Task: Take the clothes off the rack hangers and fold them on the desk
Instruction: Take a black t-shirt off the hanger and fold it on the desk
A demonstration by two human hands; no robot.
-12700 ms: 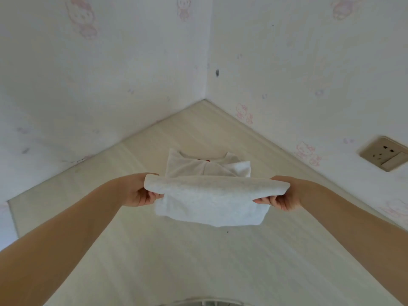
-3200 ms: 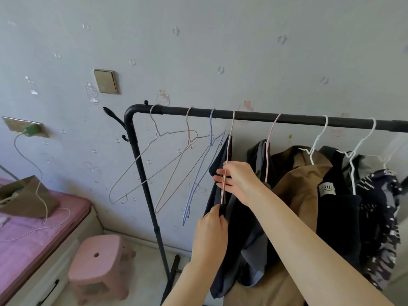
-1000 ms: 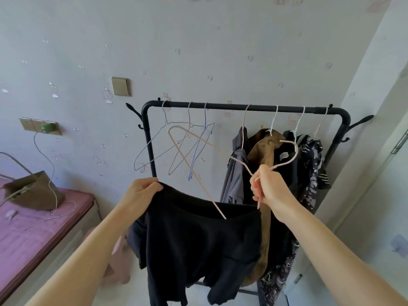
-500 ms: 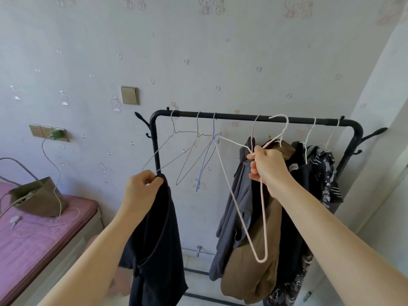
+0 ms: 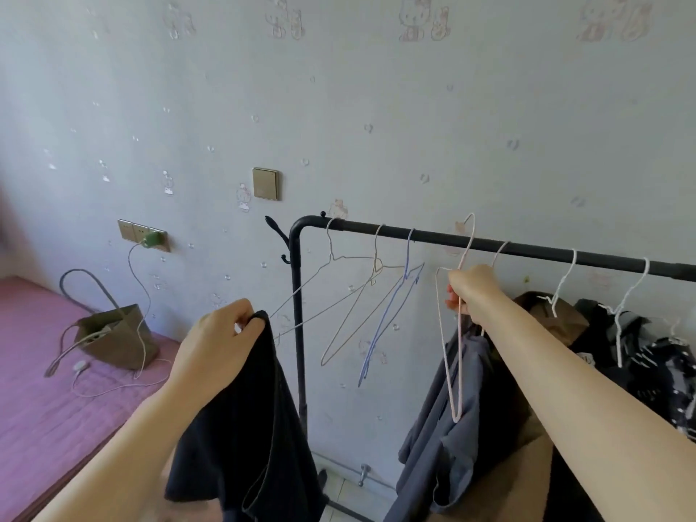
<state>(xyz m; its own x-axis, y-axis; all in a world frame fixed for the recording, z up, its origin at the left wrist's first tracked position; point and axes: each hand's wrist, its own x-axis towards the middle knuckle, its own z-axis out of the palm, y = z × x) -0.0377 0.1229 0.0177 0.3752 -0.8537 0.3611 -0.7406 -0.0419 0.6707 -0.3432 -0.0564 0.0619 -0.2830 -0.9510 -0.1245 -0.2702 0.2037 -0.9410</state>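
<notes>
While the rack [image 5: 489, 244] spans above both hands, the left hand [image 5: 222, 344] pinches one black garment [image 5: 241, 427], which hangs straight down below it. Right hand [image 5: 470, 292] curls around one pale pink hanger [image 5: 454, 371], long axis vertical, hook up at the rail. Three empty hangers [image 5: 361, 295] hang between the hands.

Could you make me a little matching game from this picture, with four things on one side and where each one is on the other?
Things:
1. black garment
2. pink hanger
3. blue hanger
4. brown bag

Places:
A. hanging bare on the rack rail
B. resting on the pink bed
C. gripped in the left hand
D. held up by the right hand, hook at the rail

Pairs: 1-C, 2-D, 3-A, 4-B
</notes>
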